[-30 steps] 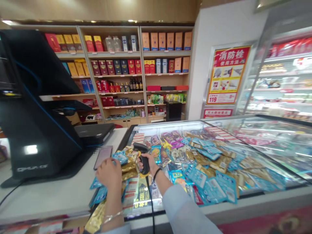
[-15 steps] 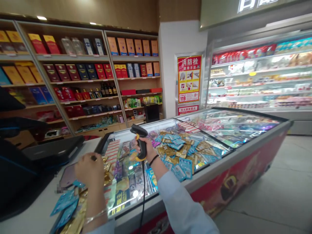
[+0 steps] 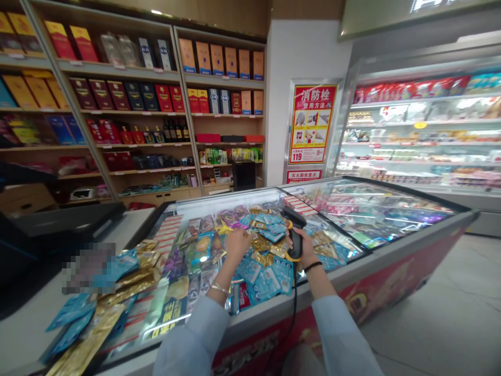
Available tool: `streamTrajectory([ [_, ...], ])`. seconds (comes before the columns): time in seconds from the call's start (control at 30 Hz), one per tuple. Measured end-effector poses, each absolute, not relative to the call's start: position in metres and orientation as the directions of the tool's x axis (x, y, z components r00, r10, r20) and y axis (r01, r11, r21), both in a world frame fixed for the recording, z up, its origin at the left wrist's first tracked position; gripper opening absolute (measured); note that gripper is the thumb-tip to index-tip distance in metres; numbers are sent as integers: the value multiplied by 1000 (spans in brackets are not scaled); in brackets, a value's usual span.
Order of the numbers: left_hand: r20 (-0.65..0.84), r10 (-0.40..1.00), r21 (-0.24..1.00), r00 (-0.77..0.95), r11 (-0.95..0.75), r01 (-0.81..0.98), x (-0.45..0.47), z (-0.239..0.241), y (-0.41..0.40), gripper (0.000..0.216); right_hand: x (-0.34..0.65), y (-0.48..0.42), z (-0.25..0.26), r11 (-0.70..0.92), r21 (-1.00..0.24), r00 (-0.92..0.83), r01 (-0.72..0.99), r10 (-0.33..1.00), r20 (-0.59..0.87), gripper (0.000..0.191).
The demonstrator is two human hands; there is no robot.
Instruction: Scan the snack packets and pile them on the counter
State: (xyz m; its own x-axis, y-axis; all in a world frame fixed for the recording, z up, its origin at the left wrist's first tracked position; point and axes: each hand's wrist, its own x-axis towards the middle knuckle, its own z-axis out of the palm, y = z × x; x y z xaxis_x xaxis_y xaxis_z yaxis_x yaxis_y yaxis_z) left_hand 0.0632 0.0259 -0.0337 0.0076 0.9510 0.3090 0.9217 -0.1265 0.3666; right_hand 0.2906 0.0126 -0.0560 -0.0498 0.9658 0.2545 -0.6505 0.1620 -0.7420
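A black and yellow barcode scanner (image 3: 296, 241) is in the grip of my right hand (image 3: 307, 251), held over the right part of a heap of packets. Its black cable hangs down past the freezer's front edge. My left hand (image 3: 238, 244) is at the left side of this heap of blue and gold packets (image 3: 270, 277), its fingers curled; what they hold, if anything, is hidden. The heap lies on the glass lid of a chest freezer (image 3: 183, 292). More gold and blue packets (image 3: 129, 287) lie in a second pile at the left, across the counter edge.
A white counter (image 3: 23, 334) with a dark terminal (image 3: 74, 230) stands at my left. Shelves of boxed goods (image 3: 133, 96) line the back wall. A red sign (image 3: 312, 125) hangs beside a lit refrigerated display (image 3: 418, 130). Floor (image 3: 442, 292) lies to the right.
My left hand has moved right, from above the counter-side pile to the heap on the glass. The scanner in my right hand has shifted right over the heap. The view has shifted slightly.
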Motion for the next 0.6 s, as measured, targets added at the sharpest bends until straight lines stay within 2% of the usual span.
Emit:
streamTrajectory([
  [0.13,224,974,251,-22,-36,967,87,-42,29,66,310,14,-76,187,-693,8,-697,967,253,17],
  [0.23,169,985,251,-24,-19,968,91,-47,30,73,315,17,-82,196,-661,32,-724,967,252,18],
  [0.4,85,996,262,-39,16,965,91,-49,32,76,318,18,-85,187,-671,19,-718,968,250,16],
  [0.5,73,997,255,-34,15,967,93,-50,32,72,317,18,-85,189,-663,20,-725,967,253,17],
  [0.6,62,998,299,-33,13,954,93,-52,31,65,317,16,-84,189,-655,32,-732,969,244,17],
])
